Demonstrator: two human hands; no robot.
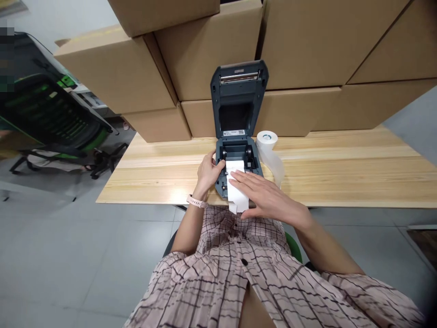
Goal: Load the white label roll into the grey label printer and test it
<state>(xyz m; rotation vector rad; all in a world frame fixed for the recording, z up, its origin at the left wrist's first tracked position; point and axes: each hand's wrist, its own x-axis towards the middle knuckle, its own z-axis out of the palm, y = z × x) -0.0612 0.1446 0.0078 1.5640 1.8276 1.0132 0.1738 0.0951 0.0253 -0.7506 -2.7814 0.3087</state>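
A dark grey label printer (218,186) sits at the table's front edge with its lid (238,100) raised. My left hand (207,173) grips the printer's left side, the thumb over the inner edge and the fingers around the outside. Across the printer's lower part lies a strip of white label paper (235,200), its creased end hanging past the front. My right hand (264,193) rests on this strip with its fingers stretched out flat. Right of the printer stands a white paper roll (267,138), a loose length trailing towards me.
Stacked cardboard boxes (300,45) line the back of the wooden table (358,168), directly behind the raised lid. To the left, an office chair (51,114) stands on the grey tiled floor (102,259).
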